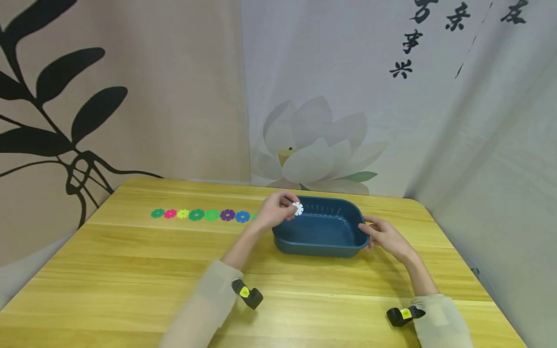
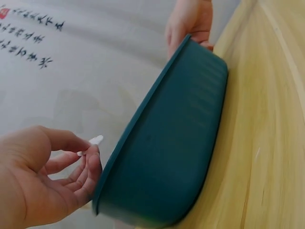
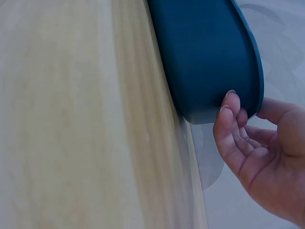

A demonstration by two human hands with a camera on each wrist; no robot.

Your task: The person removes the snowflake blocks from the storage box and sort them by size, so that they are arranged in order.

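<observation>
A small white notched disc (image 1: 298, 208), flower-shaped, is pinched between the thumb and fingers of my left hand (image 1: 276, 210). That hand is over the left end of a dark blue plastic basin (image 1: 322, 251); in the left wrist view the disc (image 2: 96, 140) shows nearly edge-on beside the basin's rim (image 2: 138, 114). At the basin's right end, my right hand (image 1: 387, 237) grips the rim, thumb on top and fingers against the outer wall, as the right wrist view shows with the hand (image 3: 267, 152). No disc shows inside the visible part of the basin.
Left of the basin, several coloured notched discs lie in a row on the wooden table (image 1: 152, 280), among them a pink disc (image 1: 170, 213), a purple disc (image 1: 227, 215) and a blue disc (image 1: 242, 216). A green one is partly hidden by the left hand. A printed curtain (image 1: 196, 96) hangs behind.
</observation>
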